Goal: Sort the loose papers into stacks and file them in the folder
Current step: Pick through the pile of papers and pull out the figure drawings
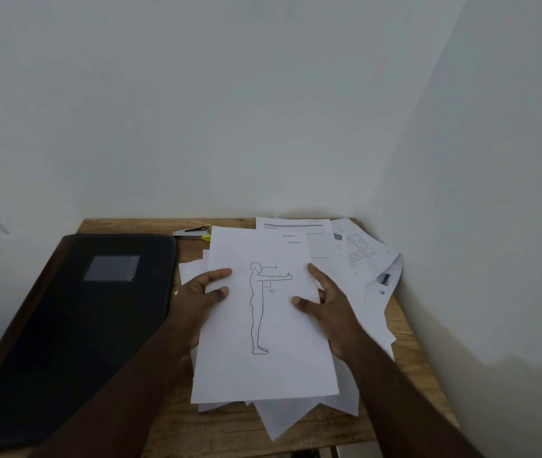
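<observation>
Forearms: both are reaching in from the bottom of the frame toward the centre, nearest my view.
Left hand [201,294]: I am seeing it gripping the left edge of the top sheet [264,322], thumb lying on the printed face, fingers curling behind.
Right hand [329,309]: it is gripping the right edge of the same sheet, thumb on the face, fingers wrapping round the edge.
Top sheet: it is sitting at centre frame, carrying a line drawing of 1 standing figure with an arm held straight out, marked 90°, and 2 short handwritten lines near its upper right.
Loose papers [358,259]: they are lying fanned and overlapping under and behind the held sheet, spreading to the right of centre; several are showing printed text and tables, and corners are poking out below at lower centre.
Folder [74,325]: black, closed, lying flat at the left of the frame with a clear pocket on its cover, just beside the paper pile; I cannot tell whether it is touching the pile.
Stapler [197,231]: a small silver and yellow one is resting at the far edge, between the folder's top corner and the papers.
Table [230,428]: wooden, it is sitting against pale walls [263,110] that are filling the upper frame.
</observation>
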